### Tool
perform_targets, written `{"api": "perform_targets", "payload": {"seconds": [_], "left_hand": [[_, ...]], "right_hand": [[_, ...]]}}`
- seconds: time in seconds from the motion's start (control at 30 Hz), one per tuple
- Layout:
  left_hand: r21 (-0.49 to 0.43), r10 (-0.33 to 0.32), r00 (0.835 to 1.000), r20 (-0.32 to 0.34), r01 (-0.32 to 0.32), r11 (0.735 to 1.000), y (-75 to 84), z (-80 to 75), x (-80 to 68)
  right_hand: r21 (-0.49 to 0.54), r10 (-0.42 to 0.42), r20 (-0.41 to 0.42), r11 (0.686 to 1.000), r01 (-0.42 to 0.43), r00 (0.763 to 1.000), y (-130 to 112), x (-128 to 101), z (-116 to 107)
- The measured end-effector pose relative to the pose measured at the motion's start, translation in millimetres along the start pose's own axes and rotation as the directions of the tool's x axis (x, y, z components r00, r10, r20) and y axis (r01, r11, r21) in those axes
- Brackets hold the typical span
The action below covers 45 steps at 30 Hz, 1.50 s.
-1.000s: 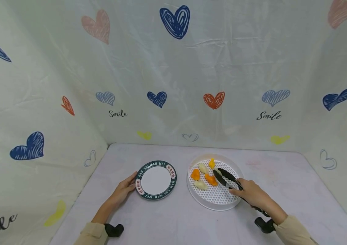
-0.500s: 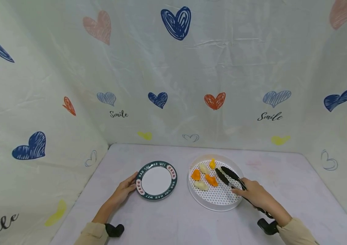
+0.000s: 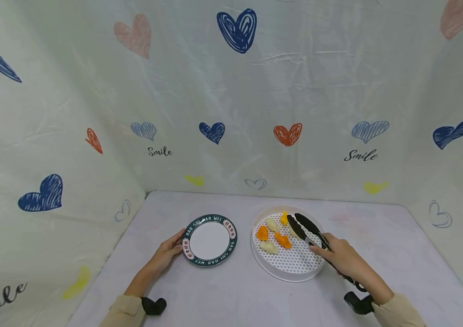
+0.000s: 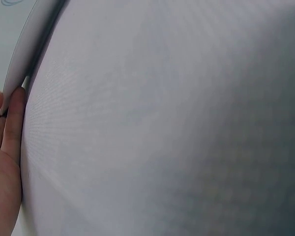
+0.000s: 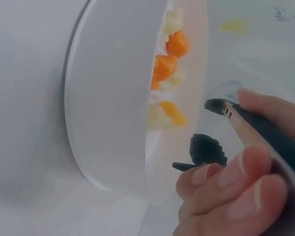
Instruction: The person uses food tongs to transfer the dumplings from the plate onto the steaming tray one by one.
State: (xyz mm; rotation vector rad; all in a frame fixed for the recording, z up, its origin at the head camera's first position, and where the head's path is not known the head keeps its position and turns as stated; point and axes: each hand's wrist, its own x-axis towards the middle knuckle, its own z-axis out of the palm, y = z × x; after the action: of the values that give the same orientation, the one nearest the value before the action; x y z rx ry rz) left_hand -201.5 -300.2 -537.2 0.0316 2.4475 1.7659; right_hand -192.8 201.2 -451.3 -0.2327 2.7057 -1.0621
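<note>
My left hand pinches the left rim of a white plate with a dark green lettered border. In the left wrist view, the thumb and fingers take its edge from both sides. My right hand grips black-tipped tongs, whose arms stand apart over a round white perforated tray. On the tray lie orange pieces, pale pieces and a yellow piece. One pale piece is partly hidden under the tongs. The right wrist view shows nothing between the tong tips.
A white-covered table carries the plate at left and the tray at right, with a gap between them. The tray has a raised side wall. Behind hangs a pale curtain printed with hearts.
The tongs have shifted slightly right, then away from me across the tray. A pale piece has come into view beneath them. My left hand and the plate have hardly moved.
</note>
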Motion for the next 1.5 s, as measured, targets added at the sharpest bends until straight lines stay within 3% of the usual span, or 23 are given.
{"api": "perform_targets", "payload": {"seconds": [0.43, 0.63, 1.17, 1.5], "left_hand": [[-0.011, 0.007, 1.0, 0.022, -0.006, 1.0, 3.0, -1.8, -2.8], [-0.009, 0.002, 1.0, 0.021, -0.002, 1.0, 3.7, -2.0, -2.7], [0.017, 0.005, 1.0, 0.022, -0.006, 1.0, 3.5, -0.2, -4.5], [0.016, -0.003, 1.0, 0.01, 0.003, 1.0, 5.1, -1.1, -2.4]], "right_hand": [[0.096, -0.006, 0.013, 0.995, 0.005, 1.0, -26.4, -5.4, 12.9], [0.123, -0.057, 0.016, 0.991, 0.054, 0.998, -42.8, -7.0, 24.5], [0.172, -0.178, -0.078, 0.967, 0.189, 0.981, -83.1, -2.4, 70.1], [0.22, -0.227, -0.046, 0.948, 0.232, 0.973, -107.1, 0.7, 98.9]]}}
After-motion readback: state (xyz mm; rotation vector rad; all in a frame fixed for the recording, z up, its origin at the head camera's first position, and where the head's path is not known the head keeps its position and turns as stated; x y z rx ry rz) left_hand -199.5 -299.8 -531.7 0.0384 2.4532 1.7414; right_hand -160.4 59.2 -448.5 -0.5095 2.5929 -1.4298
